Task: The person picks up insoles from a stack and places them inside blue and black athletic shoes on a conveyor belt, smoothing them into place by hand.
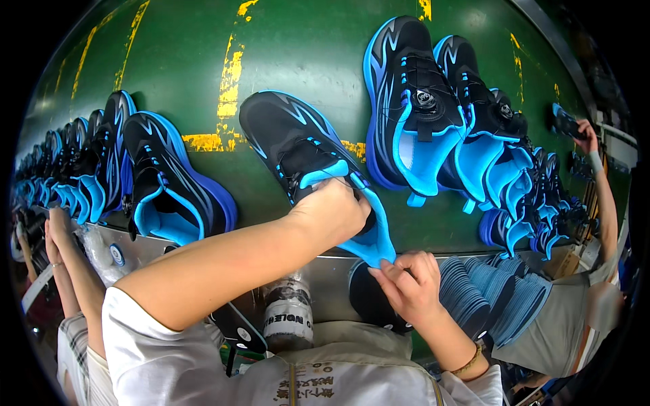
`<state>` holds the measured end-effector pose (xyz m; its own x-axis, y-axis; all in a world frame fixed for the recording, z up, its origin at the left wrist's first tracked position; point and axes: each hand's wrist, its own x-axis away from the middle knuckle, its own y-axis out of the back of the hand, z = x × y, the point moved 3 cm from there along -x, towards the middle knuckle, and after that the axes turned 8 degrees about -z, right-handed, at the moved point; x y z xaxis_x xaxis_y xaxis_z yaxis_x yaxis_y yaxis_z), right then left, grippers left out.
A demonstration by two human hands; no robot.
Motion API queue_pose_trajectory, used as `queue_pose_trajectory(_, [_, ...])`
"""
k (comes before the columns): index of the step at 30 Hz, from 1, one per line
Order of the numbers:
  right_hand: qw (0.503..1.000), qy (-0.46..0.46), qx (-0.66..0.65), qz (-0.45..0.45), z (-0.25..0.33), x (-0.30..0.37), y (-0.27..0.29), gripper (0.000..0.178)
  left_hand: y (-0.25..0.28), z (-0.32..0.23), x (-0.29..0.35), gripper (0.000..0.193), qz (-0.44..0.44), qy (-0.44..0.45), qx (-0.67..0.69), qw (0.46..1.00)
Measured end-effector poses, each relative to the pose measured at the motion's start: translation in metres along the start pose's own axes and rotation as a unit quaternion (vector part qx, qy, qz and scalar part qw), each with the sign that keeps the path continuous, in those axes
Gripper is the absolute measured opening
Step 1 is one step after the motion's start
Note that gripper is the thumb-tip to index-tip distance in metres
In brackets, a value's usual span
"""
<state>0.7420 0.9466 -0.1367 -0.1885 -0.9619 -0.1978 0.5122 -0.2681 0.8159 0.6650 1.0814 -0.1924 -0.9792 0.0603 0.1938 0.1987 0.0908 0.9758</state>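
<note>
One black shoe [291, 135], blue-lined, points its toe [261, 114] to eleven o'clock; left hand [335, 208] inside, grip hidden; right hand [414, 285] pinches its blue heel [378, 249].

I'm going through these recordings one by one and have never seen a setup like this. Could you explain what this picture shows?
There is no machine here: a person works with bare hands. The one picture comes from a wide fisheye camera on their head, looking down, so straight edges bend near the rim.

The left hand reaches into a black-and-blue shoe; what its fingers do inside is hidden. The right hand pinches that shoe's heel edge.

The shoe rests on a green surface with worn yellow markings. Similar shoes stand to the left and right. At far right, another person's hand holds a dark item.
</note>
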Motion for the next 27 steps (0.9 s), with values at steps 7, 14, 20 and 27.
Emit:
queue_pose_trajectory(7, [1.000, 0.006, 0.003, -0.003, 0.001, -0.001, 0.001, 0.026, -0.004, -0.002, -0.002, 0.017, -0.013, 0.004, -0.023, 1.000])
queue_pose_trajectory(14, [0.995, -0.067, -0.062, -0.038, -0.005, 0.025, -0.006, 0.020, 0.058, 0.007, 0.048, 0.031, -0.293, 0.042, -0.101, 0.950])
queue_pose_trajectory(20, [0.996, -0.047, -0.072, -0.028, -0.012, 0.049, -0.007, 0.020, 0.063, 0.006, 0.070, 0.038, -0.262, 0.350, 0.214, 0.874])
queue_pose_trajectory(27, [0.997, 0.006, -0.020, -0.071, -0.008, 0.050, -0.010, 0.021, 0.036, 0.000, 0.044, 0.030, -0.286, 0.430, 0.199, 0.833])
